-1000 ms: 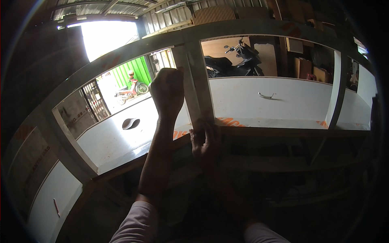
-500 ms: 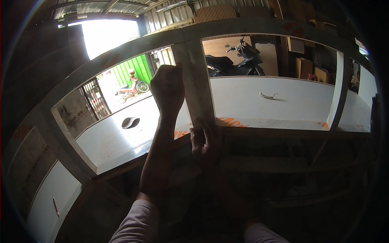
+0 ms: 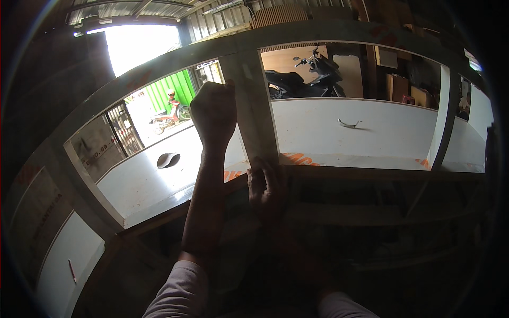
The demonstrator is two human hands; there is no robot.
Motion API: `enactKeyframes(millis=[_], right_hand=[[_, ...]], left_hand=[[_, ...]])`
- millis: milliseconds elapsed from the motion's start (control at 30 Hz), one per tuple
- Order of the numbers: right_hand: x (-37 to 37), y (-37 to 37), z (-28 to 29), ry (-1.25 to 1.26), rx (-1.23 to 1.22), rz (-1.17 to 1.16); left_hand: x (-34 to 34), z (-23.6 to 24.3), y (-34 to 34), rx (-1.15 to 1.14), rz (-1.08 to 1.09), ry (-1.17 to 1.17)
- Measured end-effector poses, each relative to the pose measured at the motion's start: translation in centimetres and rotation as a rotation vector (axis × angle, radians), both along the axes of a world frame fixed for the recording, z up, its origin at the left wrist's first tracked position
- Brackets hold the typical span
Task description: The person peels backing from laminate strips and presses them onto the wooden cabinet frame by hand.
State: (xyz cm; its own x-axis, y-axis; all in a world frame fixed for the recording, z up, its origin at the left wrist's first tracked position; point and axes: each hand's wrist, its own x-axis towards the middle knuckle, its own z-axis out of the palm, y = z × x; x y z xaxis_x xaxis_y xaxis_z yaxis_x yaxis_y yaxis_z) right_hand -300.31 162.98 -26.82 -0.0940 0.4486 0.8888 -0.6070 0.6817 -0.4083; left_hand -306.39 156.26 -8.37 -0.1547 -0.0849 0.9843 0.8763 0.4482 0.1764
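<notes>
My left hand (image 3: 213, 112) is raised in a fist at the left edge of the grey middle post (image 3: 255, 106). Its thumb side lies against the post; whatever the curled fingers hold is hidden. Lower down, my right hand (image 3: 265, 186) rests its outstretched fingers on the foot of that post, where it meets the lower rail (image 3: 339, 169). Deep shadow covers much of the right hand. The post belongs to a long grey frame (image 3: 196, 53) with openings on both sides.
Behind the frame, a white panel (image 3: 313, 127) carries a curled brown strip (image 3: 168, 160) and a pale curved piece (image 3: 349, 124). A thin pencil-like stick (image 3: 72, 271) lies at lower left. Farther off stand a black scooter (image 3: 307, 77) and a red motorcycle (image 3: 168, 119).
The view has shifted slightly, so the frame sits a little farther left. Both hands keep nearly the same places against the post.
</notes>
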Motion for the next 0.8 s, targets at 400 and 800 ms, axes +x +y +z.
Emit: enactKeyframes(millis=[400,800], right_hand=[[0.3,0.8,-0.1,0.016,-0.019,-0.038],[-0.2,0.8,-0.8,-0.032,-0.063,0.103]], left_hand=[[-1.2,3.0,1.4,0.041,-0.1,0.174],[-1.9,3.5,1.1,0.105,-0.138,0.084]])
